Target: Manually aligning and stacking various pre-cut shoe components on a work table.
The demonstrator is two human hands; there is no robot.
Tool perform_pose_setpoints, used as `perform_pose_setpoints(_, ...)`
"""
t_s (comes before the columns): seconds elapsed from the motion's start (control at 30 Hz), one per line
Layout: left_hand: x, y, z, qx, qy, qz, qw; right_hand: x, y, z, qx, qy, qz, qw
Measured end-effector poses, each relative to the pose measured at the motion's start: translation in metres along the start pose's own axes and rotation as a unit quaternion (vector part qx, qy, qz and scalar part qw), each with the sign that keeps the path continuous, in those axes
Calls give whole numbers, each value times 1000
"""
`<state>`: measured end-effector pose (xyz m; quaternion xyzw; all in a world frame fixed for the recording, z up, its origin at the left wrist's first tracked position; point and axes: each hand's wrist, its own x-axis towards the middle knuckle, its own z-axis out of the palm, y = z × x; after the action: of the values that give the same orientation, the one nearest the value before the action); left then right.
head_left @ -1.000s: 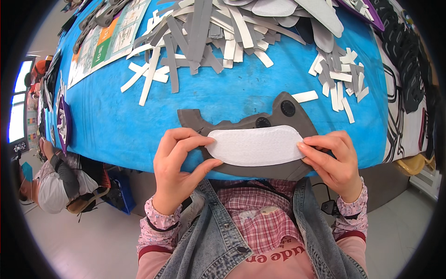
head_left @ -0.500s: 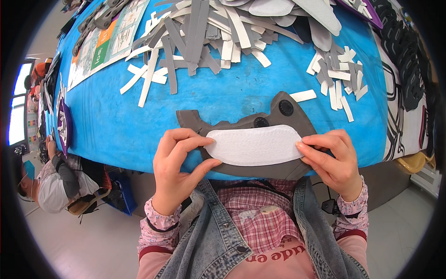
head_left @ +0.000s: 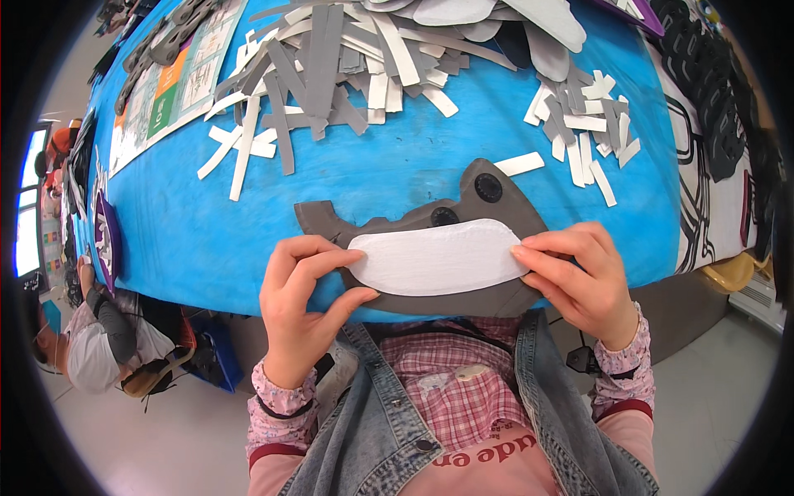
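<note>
A long white felt-like pad (head_left: 434,258) with rounded ends lies over a dark grey-brown shaped piece (head_left: 519,202) at the table's near edge. That piece has two round black parts, one in its raised right lobe and one just above the pad. At the pad's left end is my left hand (head_left: 299,302), its index fingertip on the tip and its thumb at the lower edge. My right hand (head_left: 581,277) pinches the opposite end between thumb and fingers. The pad hides much of the piece beneath it.
Grey and white strips (head_left: 322,74) are heaped on the blue table cover (head_left: 364,169). Rounded white pads (head_left: 550,25) lie behind, and a smaller strip pile (head_left: 589,120) sits right. A printed sheet (head_left: 169,91) is far left. Another person (head_left: 103,347) sits left.
The whole view has shifted a little, so table, pad and hands appear farther left. Both hands keep their places at the pad's ends.
</note>
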<state>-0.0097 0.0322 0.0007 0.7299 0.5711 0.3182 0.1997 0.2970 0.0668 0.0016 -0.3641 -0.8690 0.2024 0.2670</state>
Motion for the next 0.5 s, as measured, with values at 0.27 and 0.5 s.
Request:
perform_pose_setpoints(0.27, 0, 0, 0, 5, -4, 1, 1000, 3, -6, -1, 80, -26, 93, 992)
perform_pose_setpoints(0.5, -3, 1, 0, -8, -19, -22, 1000, 3, -14, 3, 91, 16, 134, 987)
